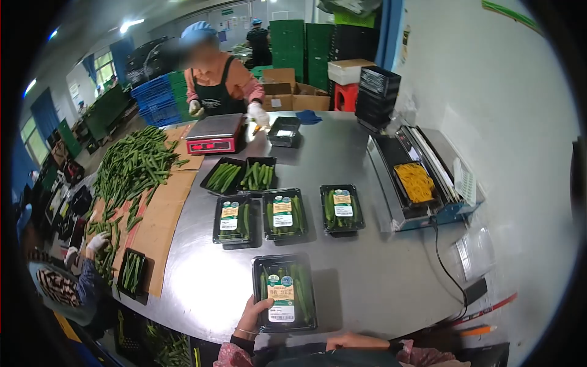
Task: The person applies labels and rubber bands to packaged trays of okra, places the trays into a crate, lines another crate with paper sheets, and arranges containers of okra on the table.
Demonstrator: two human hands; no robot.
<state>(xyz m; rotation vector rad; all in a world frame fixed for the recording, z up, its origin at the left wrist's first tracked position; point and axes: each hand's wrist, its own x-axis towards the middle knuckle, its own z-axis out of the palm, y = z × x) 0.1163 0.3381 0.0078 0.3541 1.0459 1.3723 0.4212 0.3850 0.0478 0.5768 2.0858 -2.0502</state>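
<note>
My left hand [249, 318] grips the lower left edge of a labelled black tray of okra [299, 284], thumb on top near the label. The tray is at the front edge of the steel table. My right hand [358, 341] is close to my body at the table edge, to the right of that tray; its fingers are mostly hidden. Beyond are three labelled okra packs, the left pack [231, 220], the middle pack [284, 214] and the right pack [342, 210]. Behind them sit two unlabelled trays, a left okra tray [224, 176] and a right okra tray [259, 175].
Across the table, a gloved co-worker [217, 79] stands behind a red scale [211, 145], near a black tray [284, 131]. Loose okra [134, 162] covers cardboard at left, where another person's gloved hand [98, 243] reaches in. A wrapping machine [422, 183] with a cord stands right.
</note>
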